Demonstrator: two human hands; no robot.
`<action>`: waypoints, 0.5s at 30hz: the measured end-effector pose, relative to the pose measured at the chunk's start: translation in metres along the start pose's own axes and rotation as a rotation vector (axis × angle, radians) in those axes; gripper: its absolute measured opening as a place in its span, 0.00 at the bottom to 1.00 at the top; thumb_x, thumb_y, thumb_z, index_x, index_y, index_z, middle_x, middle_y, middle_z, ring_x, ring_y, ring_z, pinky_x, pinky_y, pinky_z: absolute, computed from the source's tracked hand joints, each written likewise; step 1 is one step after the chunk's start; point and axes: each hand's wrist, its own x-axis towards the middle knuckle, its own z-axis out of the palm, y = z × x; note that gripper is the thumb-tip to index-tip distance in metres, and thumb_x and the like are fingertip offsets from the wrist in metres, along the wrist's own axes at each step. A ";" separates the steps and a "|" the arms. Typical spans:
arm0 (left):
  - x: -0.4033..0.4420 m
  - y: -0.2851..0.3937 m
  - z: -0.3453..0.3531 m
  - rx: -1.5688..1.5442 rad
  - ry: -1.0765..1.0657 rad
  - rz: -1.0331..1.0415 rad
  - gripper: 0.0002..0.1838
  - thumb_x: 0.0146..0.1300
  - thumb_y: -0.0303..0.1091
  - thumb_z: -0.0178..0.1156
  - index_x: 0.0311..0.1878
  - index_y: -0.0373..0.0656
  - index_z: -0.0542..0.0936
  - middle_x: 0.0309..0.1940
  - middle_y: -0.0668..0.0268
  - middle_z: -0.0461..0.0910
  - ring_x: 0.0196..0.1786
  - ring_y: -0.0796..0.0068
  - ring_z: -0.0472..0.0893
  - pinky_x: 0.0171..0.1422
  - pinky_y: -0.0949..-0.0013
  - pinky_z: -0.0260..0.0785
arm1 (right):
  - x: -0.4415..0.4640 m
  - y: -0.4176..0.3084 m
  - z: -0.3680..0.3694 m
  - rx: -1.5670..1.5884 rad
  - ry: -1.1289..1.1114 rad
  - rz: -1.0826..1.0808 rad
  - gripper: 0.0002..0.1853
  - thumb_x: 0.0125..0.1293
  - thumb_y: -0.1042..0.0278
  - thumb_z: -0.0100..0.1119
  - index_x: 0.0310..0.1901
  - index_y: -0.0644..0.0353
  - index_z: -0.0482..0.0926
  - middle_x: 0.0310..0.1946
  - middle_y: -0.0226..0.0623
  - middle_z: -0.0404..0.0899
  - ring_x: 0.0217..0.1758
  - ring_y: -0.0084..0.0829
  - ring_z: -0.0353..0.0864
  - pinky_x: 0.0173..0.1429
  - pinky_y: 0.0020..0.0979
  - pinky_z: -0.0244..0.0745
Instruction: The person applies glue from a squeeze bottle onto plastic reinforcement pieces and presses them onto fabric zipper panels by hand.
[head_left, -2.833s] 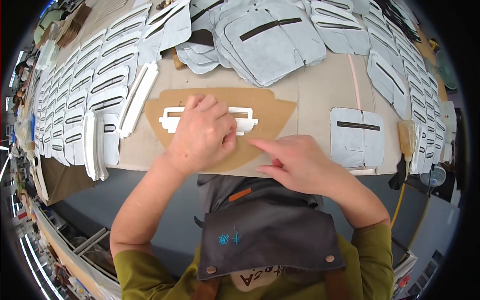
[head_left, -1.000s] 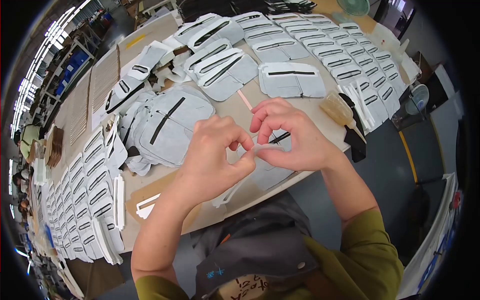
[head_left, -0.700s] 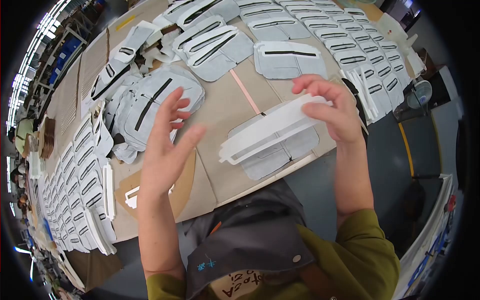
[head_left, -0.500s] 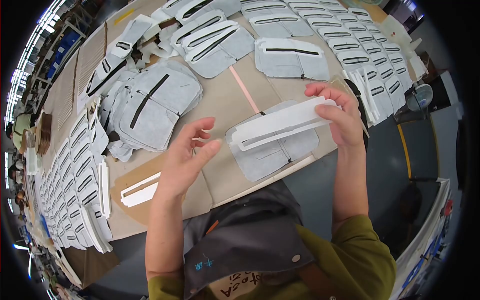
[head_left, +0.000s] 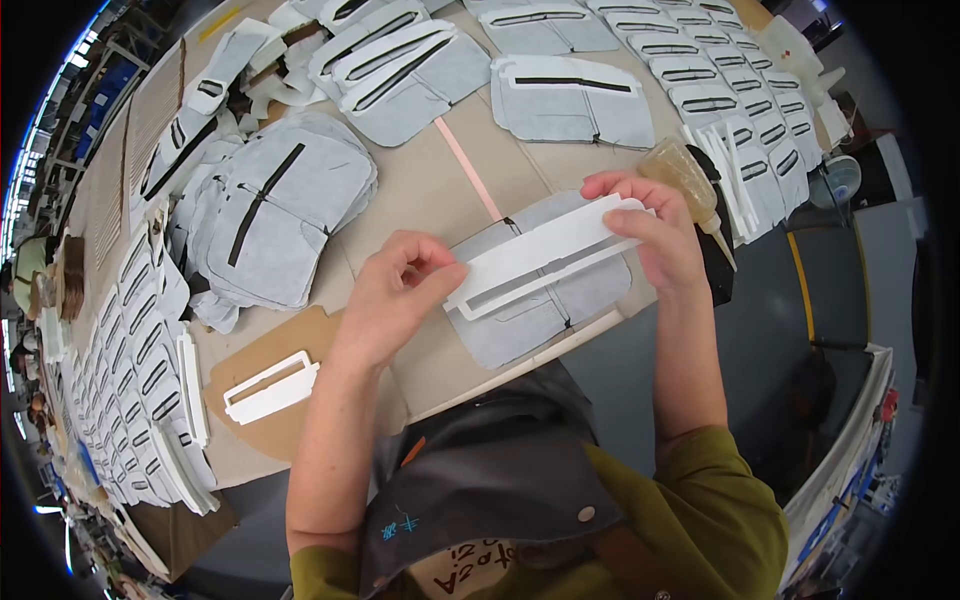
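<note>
A white rectangular strip with a long slot is held above a rounded grey panel on the table. My right hand grips the strip's right end, thumb on top and fingers behind. At its left end, my left hand has thumb and index finger pinched together on the edge. Through the slot and below the strip, the panel's grey face shows, with a dark thin line across it. A similar white slotted strip lies on a brown board by my left forearm.
A stack of grey panels with a black slit lies to the left. More slotted panels cover the far side and right. A glue bottle lies beyond my right hand. White strips lie at left. The table's near edge runs close to me.
My left hand has moved right and closed on the strip's left end. The strip, in my right hand, now sits slightly lower and left in view. The whole view has shifted a little.
</note>
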 end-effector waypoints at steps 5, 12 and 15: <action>0.002 -0.004 -0.001 -0.018 0.018 -0.083 0.07 0.67 0.32 0.69 0.42 0.42 0.80 0.40 0.74 0.77 0.44 0.84 0.72 0.51 0.77 0.64 | 0.004 0.003 0.000 0.031 -0.015 0.050 0.09 0.59 0.75 0.66 0.41 0.67 0.86 0.52 0.39 0.85 0.51 0.25 0.81 0.60 0.29 0.72; 0.007 -0.006 -0.004 0.028 -0.013 -0.098 0.08 0.68 0.32 0.68 0.43 0.41 0.80 0.38 0.75 0.78 0.42 0.85 0.72 0.49 0.77 0.65 | 0.006 0.004 0.002 0.032 0.028 0.088 0.13 0.58 0.72 0.66 0.44 0.68 0.87 0.48 0.38 0.86 0.48 0.25 0.82 0.58 0.28 0.74; 0.008 -0.006 -0.004 0.071 0.011 -0.106 0.07 0.68 0.32 0.68 0.43 0.41 0.80 0.38 0.75 0.77 0.41 0.86 0.72 0.48 0.77 0.64 | 0.007 0.005 0.001 0.060 0.028 0.110 0.15 0.58 0.71 0.66 0.46 0.69 0.87 0.45 0.38 0.87 0.47 0.25 0.82 0.57 0.28 0.74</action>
